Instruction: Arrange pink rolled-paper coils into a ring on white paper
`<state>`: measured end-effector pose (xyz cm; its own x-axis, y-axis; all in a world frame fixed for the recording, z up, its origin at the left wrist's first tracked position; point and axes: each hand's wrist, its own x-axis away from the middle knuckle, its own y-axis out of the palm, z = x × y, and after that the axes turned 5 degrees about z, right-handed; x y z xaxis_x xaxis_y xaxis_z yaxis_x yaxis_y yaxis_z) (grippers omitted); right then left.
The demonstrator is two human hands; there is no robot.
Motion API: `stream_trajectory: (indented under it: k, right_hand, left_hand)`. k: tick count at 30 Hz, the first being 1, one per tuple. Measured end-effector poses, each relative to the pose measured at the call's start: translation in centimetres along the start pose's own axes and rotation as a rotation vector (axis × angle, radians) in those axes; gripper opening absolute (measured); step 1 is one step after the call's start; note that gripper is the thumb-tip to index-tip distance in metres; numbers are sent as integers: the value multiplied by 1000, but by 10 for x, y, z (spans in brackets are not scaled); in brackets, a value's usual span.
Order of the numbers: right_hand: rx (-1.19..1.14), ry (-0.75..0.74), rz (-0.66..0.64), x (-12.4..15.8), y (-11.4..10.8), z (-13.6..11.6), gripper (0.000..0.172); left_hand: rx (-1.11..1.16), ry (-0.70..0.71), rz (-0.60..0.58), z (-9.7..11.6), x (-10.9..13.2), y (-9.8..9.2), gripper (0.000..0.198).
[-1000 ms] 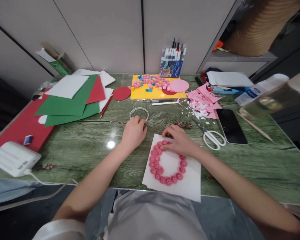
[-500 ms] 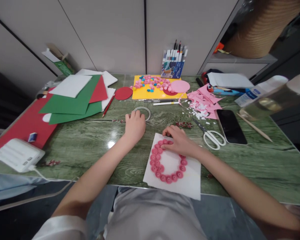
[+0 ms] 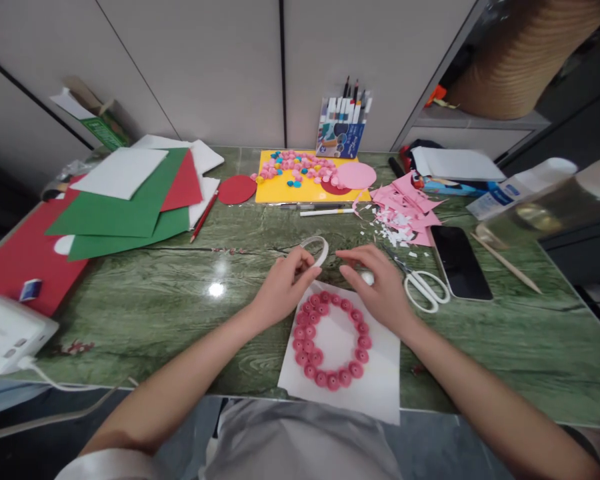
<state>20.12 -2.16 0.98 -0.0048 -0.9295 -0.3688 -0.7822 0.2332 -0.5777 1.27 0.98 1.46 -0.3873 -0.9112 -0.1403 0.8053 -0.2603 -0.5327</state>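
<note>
A narrow white roll of tape (image 3: 323,249) is raised off the table in my left hand (image 3: 280,283), pinched between the thumb and fingers. Close by on its right, my right hand (image 3: 384,287) is open, thumb and fingers apart, facing the roll. Just below both hands lies a white paper sheet (image 3: 383,367), which overhangs the table's front edge. On it a ring of pink rolled-paper coils (image 3: 333,380) is laid out, doubled along its left side. A small white object (image 3: 367,277) shows behind my right thumb; its kind is unclear.
White-handled scissors (image 3: 427,291) and a phone (image 3: 461,262) lie to the right, below pink paper scraps (image 3: 405,200). At the back, a yellow sheet (image 3: 270,192) bears pink, blue and yellow coils. Coloured sheets (image 3: 115,217) and a white power bank (image 3: 15,330) occupy the left.
My left hand has picked up the tape roll from the table and brought it right, toward me. My right hand has left the pink ring and moved right, its fingers opening.
</note>
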Motion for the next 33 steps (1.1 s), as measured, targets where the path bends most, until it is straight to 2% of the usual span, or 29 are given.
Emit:
stream_trajectory:
  k: [3, 5, 9, 16, 21, 25, 33]
  right_hand:
    - [56, -89, -41, 7, 4, -4, 39]
    - [84, -156, -46, 10, 5, -3, 42]
    - [109, -213, -26, 12, 5, -1, 32]
    - [80, -140, 53, 11, 3, -8, 13]
    - [157, -188, 85, 12, 3, -6, 26]
    - [177, -249, 59, 14, 6, -4, 28]
    - [141, -209, 143, 14, 1, -9, 15]
  left_hand:
    - [-41, 22, 14, -1, 3, 5, 11]
    - [-79, 57, 44, -1, 5, 7, 10]
    - [-162, 148, 101, -1, 6, 9, 10]
    - [-396, 352, 145, -9, 7, 12, 14]
    - [-559, 489, 191, -14, 9, 15, 15]
    - [-573, 510, 219, -13, 10, 15, 14]
    - [-539, 495, 232, -12, 11, 13, 15]
